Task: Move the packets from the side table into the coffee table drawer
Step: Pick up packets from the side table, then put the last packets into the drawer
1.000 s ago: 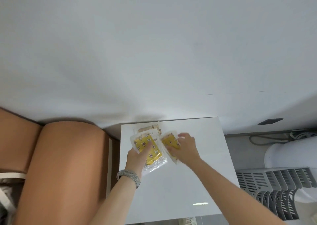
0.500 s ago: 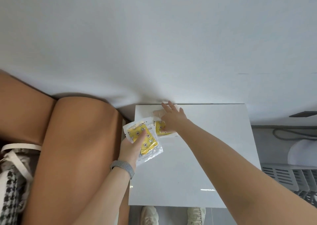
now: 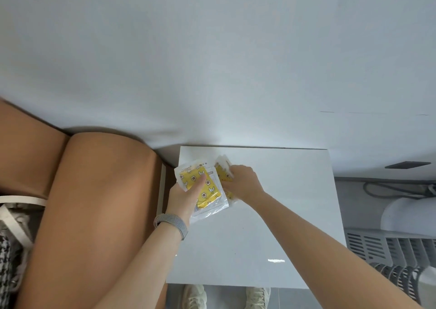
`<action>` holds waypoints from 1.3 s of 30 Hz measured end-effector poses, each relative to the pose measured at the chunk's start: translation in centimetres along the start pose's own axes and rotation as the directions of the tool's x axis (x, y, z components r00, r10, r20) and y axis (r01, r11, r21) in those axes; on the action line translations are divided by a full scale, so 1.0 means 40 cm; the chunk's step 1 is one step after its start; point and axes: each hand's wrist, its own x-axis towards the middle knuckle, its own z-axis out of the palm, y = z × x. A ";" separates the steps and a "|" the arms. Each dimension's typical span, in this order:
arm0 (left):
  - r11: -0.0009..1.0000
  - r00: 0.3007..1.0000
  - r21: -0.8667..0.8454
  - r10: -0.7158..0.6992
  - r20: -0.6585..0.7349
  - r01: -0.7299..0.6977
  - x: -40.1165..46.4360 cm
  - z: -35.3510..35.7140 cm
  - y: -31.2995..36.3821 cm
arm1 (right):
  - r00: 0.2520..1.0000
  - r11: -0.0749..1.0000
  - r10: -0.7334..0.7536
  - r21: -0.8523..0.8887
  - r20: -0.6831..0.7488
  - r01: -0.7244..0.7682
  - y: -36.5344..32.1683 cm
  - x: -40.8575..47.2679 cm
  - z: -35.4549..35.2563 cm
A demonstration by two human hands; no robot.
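A white square side table (image 3: 271, 214) stands against the wall. My left hand (image 3: 184, 198) holds a stack of clear packets with yellow patterned contents (image 3: 207, 190) over the table's left rear part, thumb on top. My right hand (image 3: 243, 181) grips another yellow packet (image 3: 223, 170) just to the right of the stack, its edge touching or tucked against the stack. The coffee table drawer is not in view.
A tan leather sofa arm (image 3: 94, 202) stands directly left of the table. A white fan or heater with grey grilles (image 3: 401, 245) and cables (image 3: 389, 188) lie on the floor to the right. My shoes (image 3: 195, 297) show below the table's near edge.
My right hand, which reached to the table's rear left corner, has closed on a packet and brought it beside the stack in my left hand. The view shifted slightly.
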 end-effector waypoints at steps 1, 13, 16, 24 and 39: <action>1.000 1.000 0.003 0.001 0.016 -0.001 -0.004 0.006 0.007 | 0.999 0.990 0.044 0.136 -0.031 -0.039 0.007 -0.021 -0.008; 0.955 0.926 0.161 0.183 0.331 -0.247 -0.296 0.107 0.315 | 0.905 0.651 0.301 0.758 -0.300 0.035 -0.058 -0.491 -0.371; 0.924 0.888 0.170 0.261 0.378 -0.343 -0.437 0.132 0.410 | 0.867 0.656 0.315 0.749 -0.385 0.094 -0.131 -0.635 -0.471; 0.890 0.773 0.091 0.334 0.539 -0.448 -0.790 0.150 0.546 | 0.753 0.520 0.420 0.814 -0.506 0.258 -0.267 -0.992 -0.613; 0.882 0.827 -0.065 0.461 0.322 -0.466 -1.214 0.007 0.427 | 0.863 0.493 0.107 0.780 -0.493 0.384 -0.264 -1.388 -0.591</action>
